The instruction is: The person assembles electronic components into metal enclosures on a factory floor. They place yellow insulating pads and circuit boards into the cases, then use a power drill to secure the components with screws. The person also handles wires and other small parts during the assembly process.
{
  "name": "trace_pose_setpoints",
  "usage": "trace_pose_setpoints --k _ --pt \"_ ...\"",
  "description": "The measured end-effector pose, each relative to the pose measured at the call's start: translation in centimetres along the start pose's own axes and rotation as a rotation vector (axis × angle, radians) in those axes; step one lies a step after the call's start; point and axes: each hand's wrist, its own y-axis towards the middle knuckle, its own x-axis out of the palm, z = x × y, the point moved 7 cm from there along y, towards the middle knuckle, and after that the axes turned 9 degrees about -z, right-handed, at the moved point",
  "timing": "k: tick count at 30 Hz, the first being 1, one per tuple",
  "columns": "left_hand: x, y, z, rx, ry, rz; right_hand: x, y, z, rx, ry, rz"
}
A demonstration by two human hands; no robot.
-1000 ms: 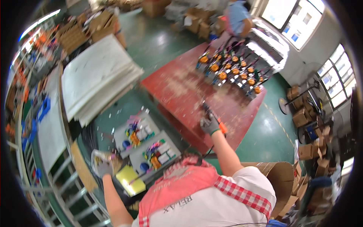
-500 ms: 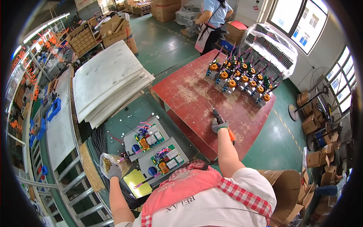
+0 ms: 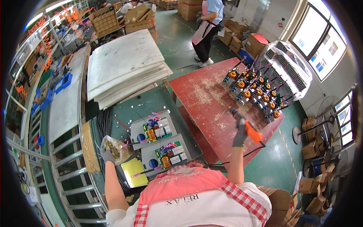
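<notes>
1. Since a second ago, the right hand [image 3: 239, 137] has drawn back from the far part of the red table [image 3: 200, 94] toward its near edge, and it is raised higher, with the orange power screwdriver [image 3: 247, 126] tilted so its dark tip points away over the tabletop.
2. Gloved fingers are wrapped tight round the screwdriver's grip; a thin cable trails down from the tool past the table edge.
3. Meanwhile the left hand [image 3: 107, 155] has stayed low at the person's left, its gloved fingers curled round a clear plastic bag of small brass-coloured parts [image 3: 116, 148], held just beside the two grey metal trays with circuit boards [image 3: 159, 142].
4. Judging by this, the tool has come off the table work and both hands are gathering nearer the trays.
5. Rows of boards with orange coils [image 3: 255, 92] stand at the far right end of the red table, well apart from the tool.
6. A stack of white sheets [image 3: 121, 64] lies beyond the trays, and another person [image 3: 207, 26] stands past the table's far end.
7. A yellow pad [image 3: 134, 172] lies just below the trays, near the left hand.
</notes>
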Motion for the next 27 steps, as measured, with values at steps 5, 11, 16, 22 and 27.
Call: trace_pose_setpoints --k 5,11,16,22,27 --pt "1.3 -2.1 1.2 -0.057 -0.889 -0.091 0.3 4.0 -11.1 -0.359 0.43 -0.081" --pt "-0.2 -1.2 0.3 -0.051 -1.15 -0.239 9.5 0.2 -27.3 -0.711 0.747 -0.443" --pt "0.3 -1.4 -0.6 -0.08 -1.143 -0.078 15.4 -1.8 -28.3 -0.328 1.172 -0.76" --pt "4.5 -8.3 4.1 0.007 -0.806 -0.204 19.4 -3.9 -27.3 0.015 1.246 -1.014" --pt "13.2 -17.0 5.4 -0.11 -0.685 -0.554 21.8 -7.7 -26.8 0.03 1.137 -0.916"
